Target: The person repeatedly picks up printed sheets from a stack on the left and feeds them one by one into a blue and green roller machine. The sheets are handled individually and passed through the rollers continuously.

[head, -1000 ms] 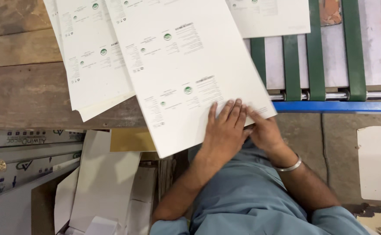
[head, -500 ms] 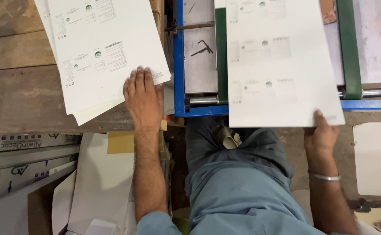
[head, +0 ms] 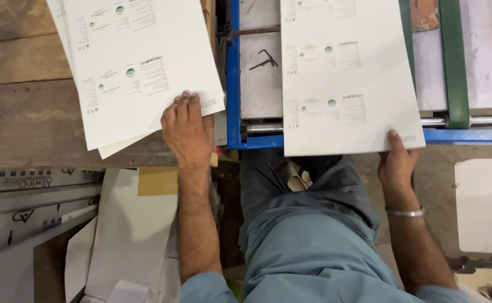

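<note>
While the stack of printed sheets (head: 139, 67) lies fanned on the wooden bench (head: 27, 118) at far left, the left hand (head: 187, 129) presses flat on its near right corner, fingers together, forearm running straight back. Across the blue machine frame (head: 233, 73), a single printed sheet (head: 347, 73) lies long axis pointing away; the right hand (head: 396, 163) pinches its near right corner, thumb on top, wrist below the edge.

White sheets (head: 145, 62) (green dots), blue machine frame (head: 233, 73).
</note>
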